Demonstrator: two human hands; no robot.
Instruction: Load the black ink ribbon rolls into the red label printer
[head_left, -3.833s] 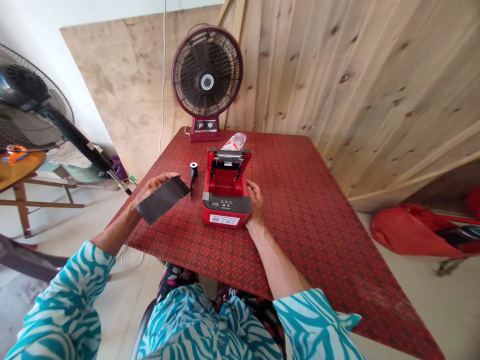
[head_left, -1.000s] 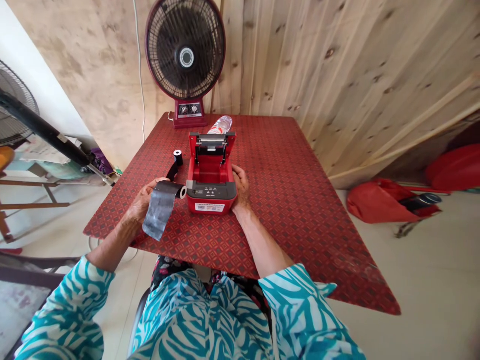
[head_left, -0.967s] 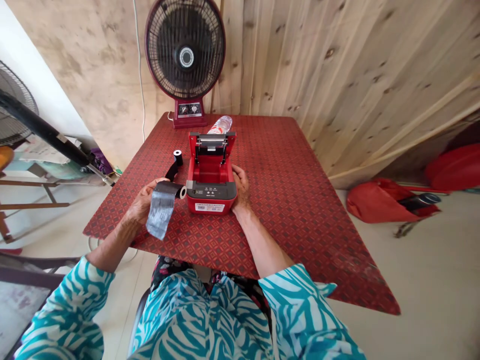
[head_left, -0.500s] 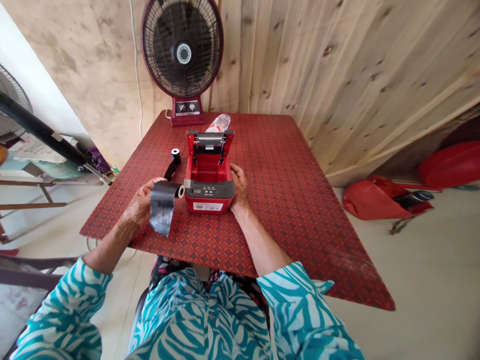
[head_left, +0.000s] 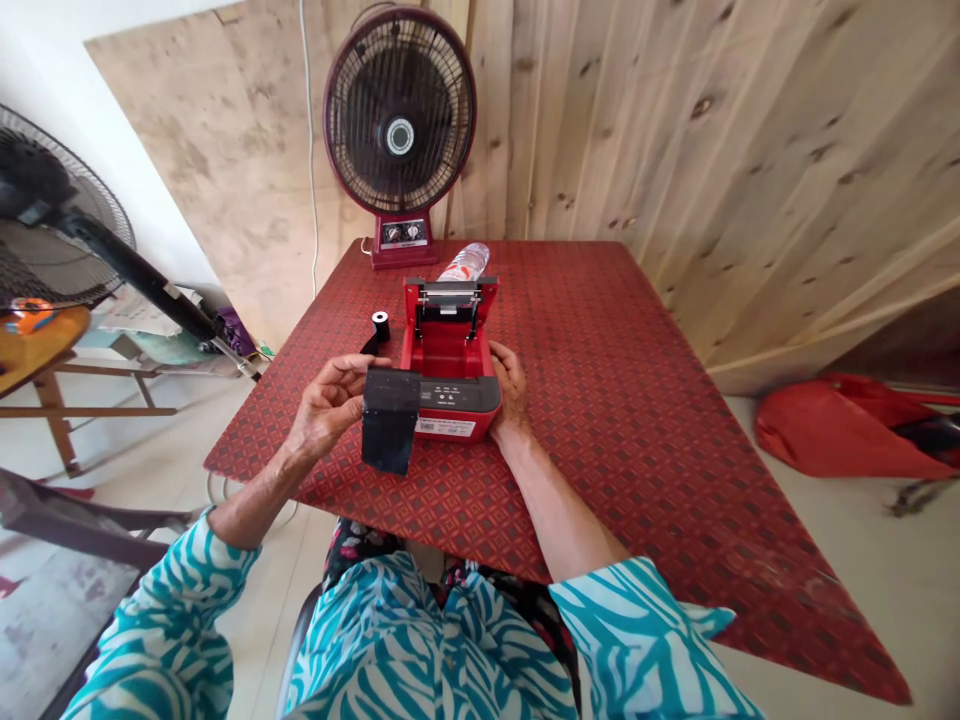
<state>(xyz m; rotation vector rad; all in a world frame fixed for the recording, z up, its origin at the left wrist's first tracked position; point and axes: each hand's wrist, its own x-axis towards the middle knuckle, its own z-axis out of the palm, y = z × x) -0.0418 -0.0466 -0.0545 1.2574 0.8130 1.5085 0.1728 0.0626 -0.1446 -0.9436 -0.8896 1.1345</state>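
A red and black label printer (head_left: 465,394) stands on the table with its lid raised at the back. My right hand (head_left: 511,393) is wrapped around the printer's right side. Between the fingertips of my left hand (head_left: 328,402) is a roll of black printer ribbon (head_left: 391,420). Its loose end hangs down in front of the printer's left front corner, hiding part of it. Just behind my left hand, a second small ribbon roll (head_left: 381,326) with a white core stands upright on the table, and a black strip runs from it towards my left hand.
A clear plastic bottle (head_left: 466,262) lies behind the printer. At the table's back edge stands a dark red fan (head_left: 405,245). The table (head_left: 622,430) has a red patterned cover. A larger black fan (head_left: 112,250) stands to the left, and a red bag (head_left: 832,430) lies on the floor at right.
My left hand has carried the ribbon roll rightwards, so its hanging end now covers the printer's left front corner. My right hand keeps its hold on the printer. The camera view has shifted.
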